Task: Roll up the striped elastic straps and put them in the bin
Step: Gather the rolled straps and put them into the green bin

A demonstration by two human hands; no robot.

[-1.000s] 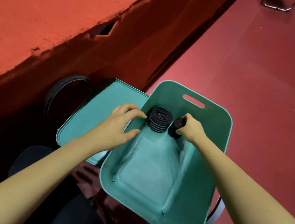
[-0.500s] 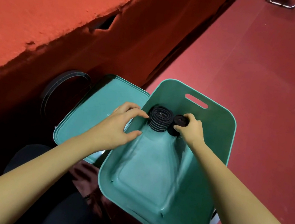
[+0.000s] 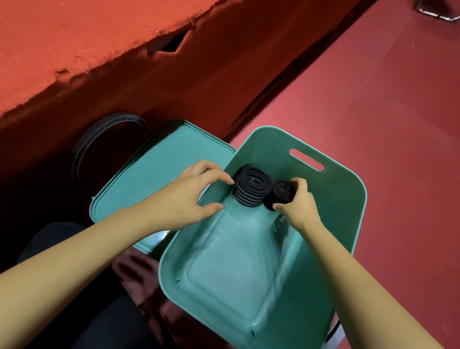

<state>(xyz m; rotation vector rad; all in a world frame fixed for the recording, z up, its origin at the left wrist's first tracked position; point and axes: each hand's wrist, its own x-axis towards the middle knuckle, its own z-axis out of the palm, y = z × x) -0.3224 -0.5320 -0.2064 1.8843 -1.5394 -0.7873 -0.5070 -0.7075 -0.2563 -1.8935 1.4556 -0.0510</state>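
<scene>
Right hand (image 3: 299, 208) pinches the small roll (image 3: 281, 190), fingers curled over its top and thumb under its near side. The roll stands at the 12 o'clock end of the bin (image 3: 357, 226), touching or just beside the big roll (image 3: 251, 184) at its 9 o'clock. Left hand (image 3: 185, 197) is curled over the bin's 9 o'clock rim with its thumb inside. It seems to grip the wall, though the contact is not fully clear.

The step looks like seating the small roll so that it does not spring open. To do that well:

- Hold the pinch until the roll sits flat on the bin floor, pressed against the big roll and the 12 o'clock wall. Elastic wants to unwind, so those two neighbours should trap its loose end.
- Where that end lies is hidden. It is best turned toward the big roll or the wall before letting go.
- Ease the fingers off slowly and straight up, so nothing drags the outer coil.
- The left hand should steady the bin, which looks tilted.

The lid (image 3: 162, 169) lies at the bin's 9 o'clock. Past it, at 10 o'clock, a loop (image 3: 107, 135) of what may be another strap waits unrolled.
</scene>
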